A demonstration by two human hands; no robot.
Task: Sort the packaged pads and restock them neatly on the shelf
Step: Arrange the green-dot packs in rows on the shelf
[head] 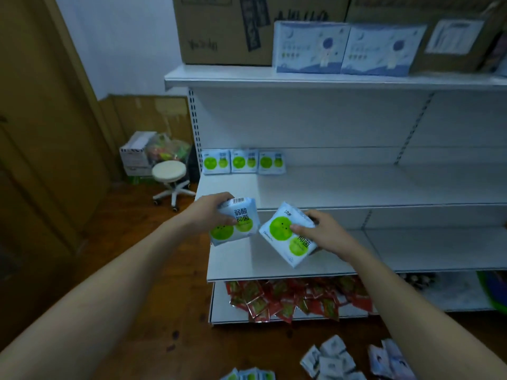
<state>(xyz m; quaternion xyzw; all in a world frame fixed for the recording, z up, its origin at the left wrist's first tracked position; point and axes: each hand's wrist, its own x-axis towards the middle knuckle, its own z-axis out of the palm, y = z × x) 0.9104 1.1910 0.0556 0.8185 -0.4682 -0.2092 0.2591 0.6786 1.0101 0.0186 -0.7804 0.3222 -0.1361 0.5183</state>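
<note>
My left hand (210,212) grips a pale blue pad pack with green circles (236,223), held in front of the white shelf. My right hand (325,231) grips a second matching pack (288,237), tilted, just right of the first. Both packs hover near the front edge of the middle shelf board (384,187). Three matching packs (242,161) stand upright in a row at the back left of that board. More pad packs (329,360) lie loose on the wooden floor at the bottom of the view.
Red sachets (290,300) are heaped on the lowest shelf. Blue-white boxes (345,48) and cardboard cartons (225,28) sit on the top shelf. A white stool (170,176) and stacked boxes stand left of the shelf unit. A wooden door (41,133) is at the left.
</note>
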